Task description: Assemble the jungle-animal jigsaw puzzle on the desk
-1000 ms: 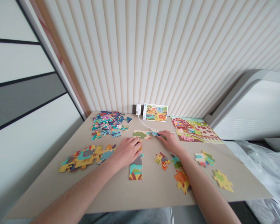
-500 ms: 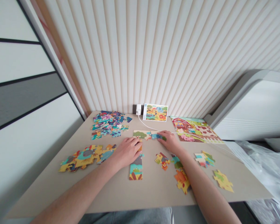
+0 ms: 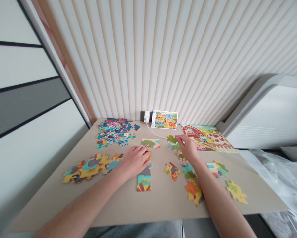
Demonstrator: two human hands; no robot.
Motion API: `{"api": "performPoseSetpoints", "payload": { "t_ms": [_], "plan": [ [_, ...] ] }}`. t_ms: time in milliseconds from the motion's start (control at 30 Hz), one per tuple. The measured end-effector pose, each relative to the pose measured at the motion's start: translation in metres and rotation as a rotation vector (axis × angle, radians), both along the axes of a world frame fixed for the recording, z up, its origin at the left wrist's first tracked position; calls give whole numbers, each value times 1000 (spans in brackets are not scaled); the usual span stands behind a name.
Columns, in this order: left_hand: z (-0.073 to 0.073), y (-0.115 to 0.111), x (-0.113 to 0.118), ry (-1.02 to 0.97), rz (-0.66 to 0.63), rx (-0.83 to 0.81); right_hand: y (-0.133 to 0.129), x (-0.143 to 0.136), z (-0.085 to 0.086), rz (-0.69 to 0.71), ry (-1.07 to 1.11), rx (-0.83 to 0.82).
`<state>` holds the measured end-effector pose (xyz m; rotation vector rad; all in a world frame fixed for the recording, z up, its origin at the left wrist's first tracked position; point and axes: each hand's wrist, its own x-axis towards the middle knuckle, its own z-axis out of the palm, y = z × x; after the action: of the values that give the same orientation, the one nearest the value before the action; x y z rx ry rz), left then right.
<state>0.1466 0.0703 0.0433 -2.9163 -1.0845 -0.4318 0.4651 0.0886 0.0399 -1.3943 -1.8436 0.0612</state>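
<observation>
My left hand point(image 3: 135, 160) lies flat on the table, its fingertips over the upper part of an upright joined puzzle strip point(image 3: 144, 180). Above it, a joined tree section point(image 3: 150, 143) reaches to the right. My right hand point(image 3: 186, 145) pinches a green puzzle piece point(image 3: 172, 138) just left of the farm picture, over other pieces. Below the right hand are a lion piece point(image 3: 174, 174), a green and teal piece point(image 3: 188, 171) and an orange and yellow piece point(image 3: 193, 191), the last one close to my right forearm.
Dark blue and purple pieces point(image 3: 116, 130) are heaped at the back left, yellow joined pieces point(image 3: 90, 167) at the left. A picture card point(image 3: 164, 119) leans on the wall beside a white charger point(image 3: 146, 116). The farm puzzle point(image 3: 212, 137) and loose pieces point(image 3: 236, 191) are at the right.
My right hand has moved slightly right, away from the tree section. The blue elephant piece no longer shows beside that section, and a green piece is now at my right fingertips. My left hand stays put.
</observation>
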Motion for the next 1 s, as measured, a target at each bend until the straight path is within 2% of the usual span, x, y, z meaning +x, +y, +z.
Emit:
{"api": "performPoseSetpoints", "payload": {
  "t_ms": [100,200,300,400,467,600,667,1000],
  "plan": [
    [0,0,1,3,1,0,-3,0,5,68,-10,19],
    [0,0,1,7,2,1,-7,-5,7,242,-66,-13],
    [0,0,0,7,5,4,-15,-10,6,435,-151,-94],
    [0,0,0,3,3,7,-21,-11,4,525,-197,-203],
    [0,-1,0,-1,1,8,-23,-8,4,503,-196,-243],
    [0,-1,0,-12,-1,6,-22,7,7,323,-196,-285],
    [0,-1,0,-16,-4,5,-22,12,9,279,-202,-331],
    [0,0,1,-33,-25,15,-27,-8,5,333,-247,-396]
  ]
}}
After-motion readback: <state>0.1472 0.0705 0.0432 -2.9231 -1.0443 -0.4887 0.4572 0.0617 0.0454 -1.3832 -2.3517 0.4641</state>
